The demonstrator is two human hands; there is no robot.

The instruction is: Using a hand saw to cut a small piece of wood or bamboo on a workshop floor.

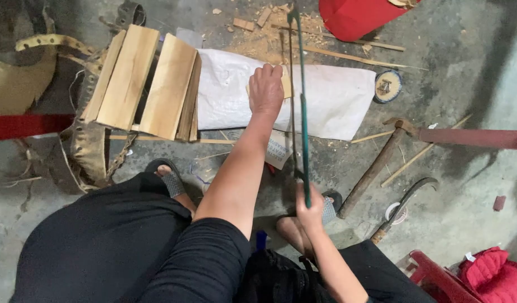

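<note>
My left hand (pixel 266 90) reaches forward and presses on a small pale wooden piece (pixel 286 82) that lies on a white sheet (pixel 337 101) spread on the concrete floor. My right hand (pixel 310 210), close to my knee, grips the handle end of a thin green-framed saw (pixel 302 101). The saw runs away from me, its blade passing right beside the wooden piece and my left fingers. My sandalled feet rest on the floor below the sheet.
A stack of light wooden planks (pixel 152 84) leans at the left on worn leather pieces (pixel 84 146). A hammer (pixel 376 168), a curved blade (pixel 407 199) and a tape roll (pixel 388 86) lie at the right. A red container (pixel 354 17) stands at the back, near wood scraps.
</note>
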